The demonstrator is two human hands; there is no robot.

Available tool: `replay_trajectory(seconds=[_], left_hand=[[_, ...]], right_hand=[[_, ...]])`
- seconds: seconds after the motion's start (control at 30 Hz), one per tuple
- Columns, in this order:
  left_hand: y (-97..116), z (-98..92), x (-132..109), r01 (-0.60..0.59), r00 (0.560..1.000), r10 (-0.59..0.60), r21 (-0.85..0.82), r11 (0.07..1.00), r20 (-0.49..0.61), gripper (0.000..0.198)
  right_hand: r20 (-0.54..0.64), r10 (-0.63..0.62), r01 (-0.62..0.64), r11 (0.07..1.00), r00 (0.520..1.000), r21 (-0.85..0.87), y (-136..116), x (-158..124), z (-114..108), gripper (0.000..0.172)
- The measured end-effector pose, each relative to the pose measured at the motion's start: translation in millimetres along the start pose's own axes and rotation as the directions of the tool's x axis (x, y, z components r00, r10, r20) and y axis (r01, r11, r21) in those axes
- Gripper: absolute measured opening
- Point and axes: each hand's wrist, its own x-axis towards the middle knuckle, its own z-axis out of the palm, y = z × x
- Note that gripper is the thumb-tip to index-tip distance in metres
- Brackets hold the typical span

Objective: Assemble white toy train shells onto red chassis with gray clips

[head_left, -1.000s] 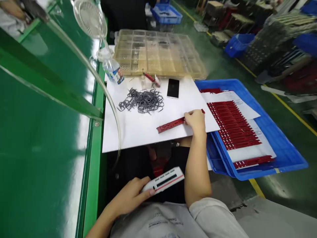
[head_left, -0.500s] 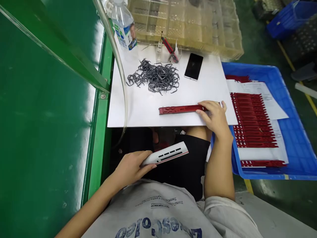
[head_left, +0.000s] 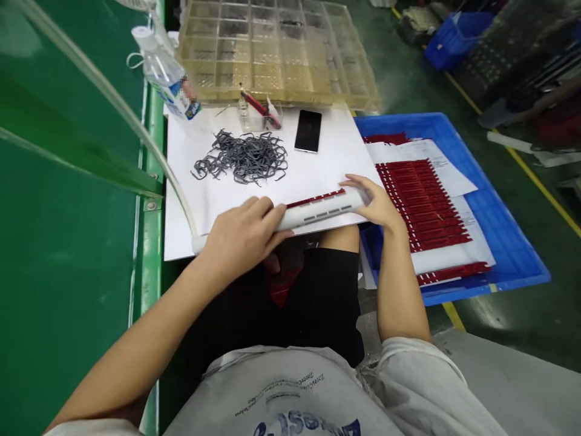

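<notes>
Just now we see a long white plastic bar (head_left: 318, 212) with a row of small dark slots along its upper face. It lies across the near edge of a white board (head_left: 336, 151), and a red slotted strip (head_left: 313, 198) shows as a thin edge along its far side. The left hand (head_left: 242, 236) is closed over the bar's left end, with the fingers curled down on it. The right hand (head_left: 374, 203) is half open and has hold of the right end. On the board we notice a loose pile of grey bent clips (head_left: 240, 157) and a black phone (head_left: 307, 131), well apart from the hands. Just beside the board, a blue plastic crate (head_left: 512, 260) holds papers and more red strips (head_left: 422, 206)
</notes>
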Motion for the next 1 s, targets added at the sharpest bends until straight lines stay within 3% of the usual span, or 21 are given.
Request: replay_trajectory(seconds=[0.13,0.3,0.63,1.0], left_hand=[[-4.3,8.8,51.3,0.045,0.996,-0.049,0.048,0.998,0.08,0.041],[-1.0,25.1,77.5,-0.015,0.994,0.007,0.08,0.997,0.107,0.043],[1.4,34.8,87.9,-0.041,0.992,0.03,0.086,0.995,0.123,0.047],[2.2,33.9,83.9,0.002,0.996,-0.008,0.077,0.997,0.087,0.048]], right_hand=[[-0.015,0.043,-0.044,0.995,0.999,-0.089,5.1,-0.3,4.5,0.071],[-0.016,0.056,-0.056,0.997,0.998,-0.05,8.9,2.2,3.3,0.064],[-0.038,0.066,-0.062,0.994,0.997,0.09,14.6,3.6,3.6,0.051],[-0.078,0.006,0.003,0.994,0.997,0.109,19.1,5.1,3.7,0.048]])
